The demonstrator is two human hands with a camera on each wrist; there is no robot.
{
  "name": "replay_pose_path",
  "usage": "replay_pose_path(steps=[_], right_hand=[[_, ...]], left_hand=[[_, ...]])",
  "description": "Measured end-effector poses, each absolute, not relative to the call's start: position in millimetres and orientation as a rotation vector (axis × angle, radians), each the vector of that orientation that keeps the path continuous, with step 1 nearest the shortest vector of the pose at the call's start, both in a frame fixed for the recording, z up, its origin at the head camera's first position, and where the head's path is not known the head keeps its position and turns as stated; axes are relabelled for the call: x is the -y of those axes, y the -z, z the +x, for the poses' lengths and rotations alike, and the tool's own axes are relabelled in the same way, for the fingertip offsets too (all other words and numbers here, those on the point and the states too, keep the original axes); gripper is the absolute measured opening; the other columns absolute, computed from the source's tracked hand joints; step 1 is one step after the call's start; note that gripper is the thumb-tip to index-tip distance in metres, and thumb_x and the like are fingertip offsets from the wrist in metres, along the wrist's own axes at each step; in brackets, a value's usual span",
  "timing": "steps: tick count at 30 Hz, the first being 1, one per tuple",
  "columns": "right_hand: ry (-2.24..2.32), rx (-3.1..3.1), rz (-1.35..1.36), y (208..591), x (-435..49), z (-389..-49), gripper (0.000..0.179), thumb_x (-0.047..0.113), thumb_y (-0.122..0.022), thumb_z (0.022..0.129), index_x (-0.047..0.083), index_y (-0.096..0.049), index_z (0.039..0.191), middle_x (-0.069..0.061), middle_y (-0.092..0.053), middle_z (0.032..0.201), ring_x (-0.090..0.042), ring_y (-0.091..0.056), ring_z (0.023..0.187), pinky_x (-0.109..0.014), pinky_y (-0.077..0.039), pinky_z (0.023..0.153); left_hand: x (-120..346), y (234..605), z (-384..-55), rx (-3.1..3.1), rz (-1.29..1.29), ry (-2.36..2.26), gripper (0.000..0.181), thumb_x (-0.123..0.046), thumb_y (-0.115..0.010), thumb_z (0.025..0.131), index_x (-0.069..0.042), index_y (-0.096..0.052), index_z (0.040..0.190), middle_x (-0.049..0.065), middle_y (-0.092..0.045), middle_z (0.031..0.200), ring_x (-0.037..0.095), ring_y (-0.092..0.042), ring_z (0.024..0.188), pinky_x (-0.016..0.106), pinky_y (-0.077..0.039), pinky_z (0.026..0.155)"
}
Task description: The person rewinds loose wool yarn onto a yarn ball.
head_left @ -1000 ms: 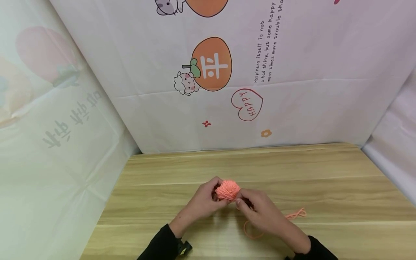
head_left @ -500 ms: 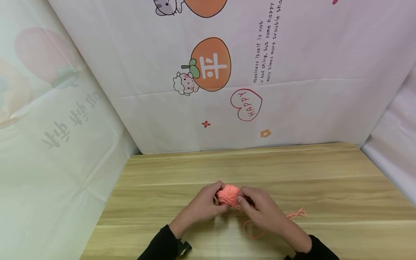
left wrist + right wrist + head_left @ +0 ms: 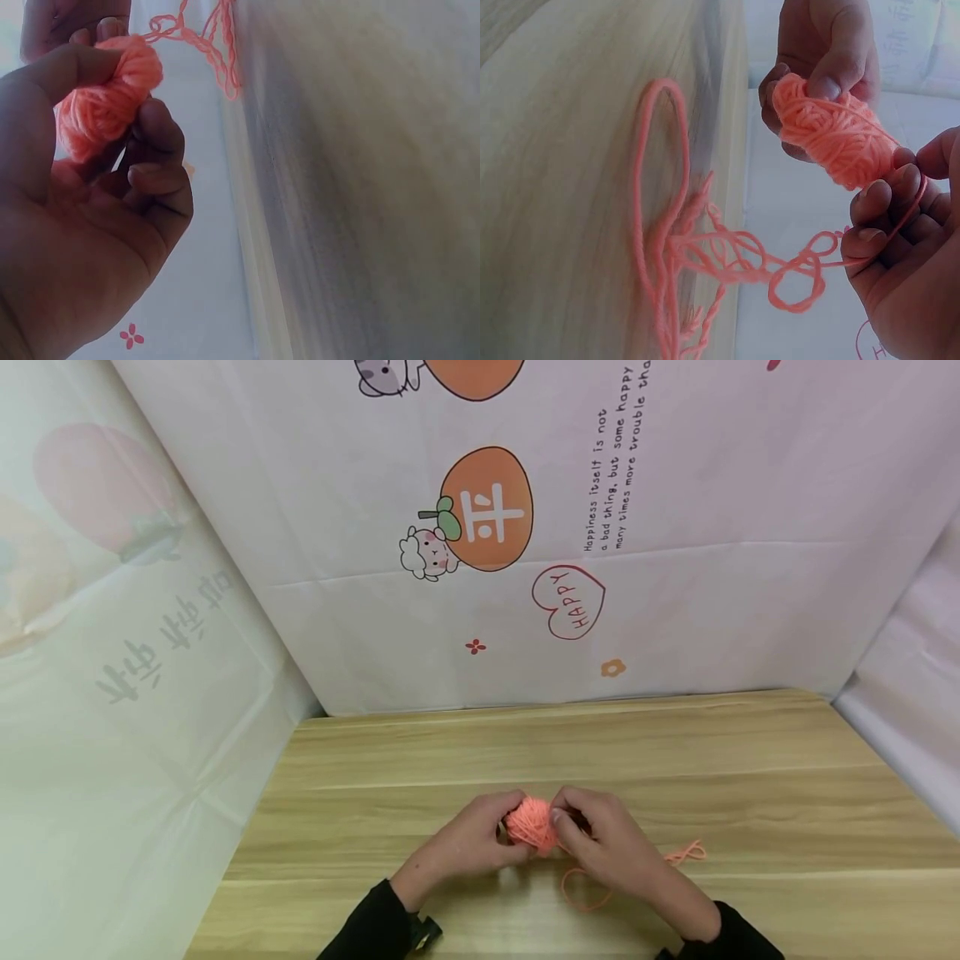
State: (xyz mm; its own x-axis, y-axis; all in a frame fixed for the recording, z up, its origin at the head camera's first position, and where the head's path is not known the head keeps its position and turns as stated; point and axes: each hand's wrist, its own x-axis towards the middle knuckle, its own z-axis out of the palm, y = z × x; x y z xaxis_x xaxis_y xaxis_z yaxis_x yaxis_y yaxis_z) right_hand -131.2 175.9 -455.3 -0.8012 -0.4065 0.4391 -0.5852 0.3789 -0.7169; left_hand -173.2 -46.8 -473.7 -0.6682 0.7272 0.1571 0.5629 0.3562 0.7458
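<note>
A small ball of coral yarn [image 3: 531, 823] is held just above the table, between both hands. My left hand [image 3: 477, 833] grips it from the left, thumb on the near side and fingers behind. At the ball's right end, my right hand [image 3: 606, 841] pinches the yarn strand [image 3: 924, 191] between thumb and forefinger. In the right wrist view that strand passes over the ball and through the curled fingers. From there it trails into a loose, looped tangle of yarn [image 3: 739, 255]. The left wrist view shows the left thumb pressing on the wound ball [image 3: 105, 105].
The wood-grain table [image 3: 360, 760] spreads out on all sides of the hands. A yarn loop [image 3: 585, 907] and a twisted yarn end [image 3: 686, 852] lie near the right forearm. Printed white cloth [image 3: 337, 635] hangs behind and at both sides.
The yarn ball and my left hand have come slightly nearer and to the right, and the ball has tilted. My right hand stays at the ball's right end, fingers shifted a little.
</note>
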Motion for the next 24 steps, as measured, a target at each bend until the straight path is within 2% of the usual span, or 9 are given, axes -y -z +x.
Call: replay_pose_path(steps=[8, 16, 24], right_hand=[[-1.372, 2.438, 0.875, 456.0, -176.8, -133.8, 0.018, 0.006, -0.053, 0.099, 0.016, -0.060, 0.086, 0.010, -0.047, 0.063, -0.003, -0.040, 0.050, -0.020, -0.036, 0.041], [-1.403, 2.454, 0.856, 456.5, -177.7, -133.9, 0.018, 0.013, -0.052, 0.100, 0.023, -0.059, 0.087, 0.011, -0.049, 0.064, -0.004, -0.042, 0.051, -0.018, -0.037, 0.042], [-1.435, 2.449, 0.853, 457.3, -176.8, -132.8, 0.019, 0.012, -0.052, 0.100, 0.024, -0.059, 0.087, 0.010, -0.050, 0.065, -0.004, -0.044, 0.051, -0.019, -0.038, 0.042]], left_hand=[[46.5, 471.7, -170.8, -2.281, 1.255, -1.158, 0.025, -0.023, -0.074, 0.084, -0.025, -0.056, 0.103, -0.013, -0.058, 0.089, 0.006, -0.054, 0.076, 0.029, -0.054, 0.066], [44.5, 471.7, -171.1, -2.161, 1.394, -1.190, 0.024, -0.021, -0.074, 0.084, -0.021, -0.059, 0.104, -0.014, -0.058, 0.090, 0.003, -0.052, 0.077, 0.023, -0.052, 0.066], [42.9, 468.0, -168.8, -2.127, 1.409, -1.273, 0.023, -0.029, -0.074, 0.087, -0.021, -0.061, 0.104, -0.012, -0.056, 0.093, 0.002, -0.050, 0.080, 0.019, -0.049, 0.065]])
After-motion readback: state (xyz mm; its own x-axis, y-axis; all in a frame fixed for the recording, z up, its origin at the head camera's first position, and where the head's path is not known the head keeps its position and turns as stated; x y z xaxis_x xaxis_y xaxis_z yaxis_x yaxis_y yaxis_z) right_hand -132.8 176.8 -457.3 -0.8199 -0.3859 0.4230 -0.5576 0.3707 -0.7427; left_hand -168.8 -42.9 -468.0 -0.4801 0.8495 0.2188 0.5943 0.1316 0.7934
